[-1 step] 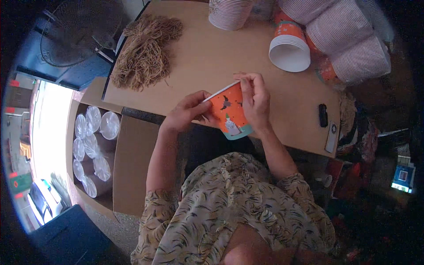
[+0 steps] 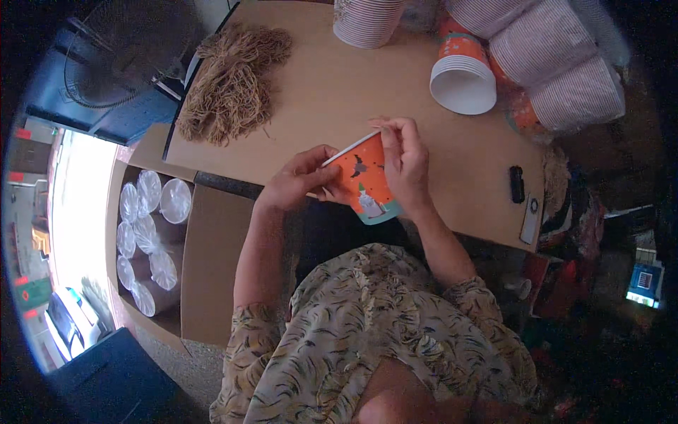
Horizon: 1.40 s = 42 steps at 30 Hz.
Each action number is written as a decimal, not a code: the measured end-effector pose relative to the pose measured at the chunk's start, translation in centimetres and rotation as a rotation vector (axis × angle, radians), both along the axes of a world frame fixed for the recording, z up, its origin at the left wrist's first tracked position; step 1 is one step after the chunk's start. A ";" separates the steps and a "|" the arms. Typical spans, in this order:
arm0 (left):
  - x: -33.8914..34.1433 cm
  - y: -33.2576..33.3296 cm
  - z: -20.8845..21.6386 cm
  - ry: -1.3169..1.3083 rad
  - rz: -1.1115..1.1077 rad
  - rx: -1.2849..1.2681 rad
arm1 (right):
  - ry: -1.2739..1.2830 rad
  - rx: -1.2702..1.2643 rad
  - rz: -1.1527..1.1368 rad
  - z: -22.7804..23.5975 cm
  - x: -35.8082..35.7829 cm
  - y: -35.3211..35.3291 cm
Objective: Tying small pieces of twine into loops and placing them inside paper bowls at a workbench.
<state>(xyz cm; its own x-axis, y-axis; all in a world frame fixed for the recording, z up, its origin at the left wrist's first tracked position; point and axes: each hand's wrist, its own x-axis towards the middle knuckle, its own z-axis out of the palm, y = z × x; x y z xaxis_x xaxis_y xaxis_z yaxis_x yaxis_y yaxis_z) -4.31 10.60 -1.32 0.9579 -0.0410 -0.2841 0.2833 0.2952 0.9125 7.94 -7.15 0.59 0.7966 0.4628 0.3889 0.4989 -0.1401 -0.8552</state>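
Note:
An orange paper cup (image 2: 366,173) with dark bats, a pale figure in a green hat, a white rim and a teal base is tilted in front of me at the table's near edge. My left hand (image 2: 300,180) grips it by the rim side, thumb on the outside. My right hand (image 2: 406,159) is closed on the other end of the rim. Thumb and fingers pinch there, and whether a cord is between them is too small to tell. The cup's inside is hidden. A heap of tan twine (image 2: 229,88) lies beyond my left hand.
Nested white-rimmed cups (image 2: 462,86) lie on their side at the table's (image 2: 339,92) far right, beside bagged cup stacks (image 2: 547,49). Another stack (image 2: 367,25) stands at the back. A black object (image 2: 517,185) lies at right. An open carton (image 2: 219,265) holds several plastic-wrapped stacks.
The cup and my right hand have shifted very slightly to the left. Both hands keep their hold on it.

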 end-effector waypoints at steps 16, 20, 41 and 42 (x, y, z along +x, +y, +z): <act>-1.5 1.1 -0.5 0.013 0.003 -0.254 | -0.162 -0.125 0.056 -0.1 -2.1 1.6; -1.8 1.1 -0.4 0.027 0.007 -0.265 | -0.179 -0.034 0.064 -0.1 -2.4 1.9; -2.2 -2.1 -0.9 0.062 0.376 -0.117 | -0.340 -0.050 0.119 0.6 -3.5 2.5; -2.4 -2.0 -0.9 0.041 0.363 -0.136 | -0.320 -0.054 0.124 0.7 -3.7 2.5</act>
<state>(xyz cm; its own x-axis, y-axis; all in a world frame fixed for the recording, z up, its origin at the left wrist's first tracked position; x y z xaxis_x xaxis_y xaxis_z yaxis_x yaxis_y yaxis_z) -6.73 8.58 -2.27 0.9051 0.2585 -0.3376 0.1734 0.5004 0.8482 4.28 -4.66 1.32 0.5747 0.5750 0.5823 0.7566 -0.1021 -0.6459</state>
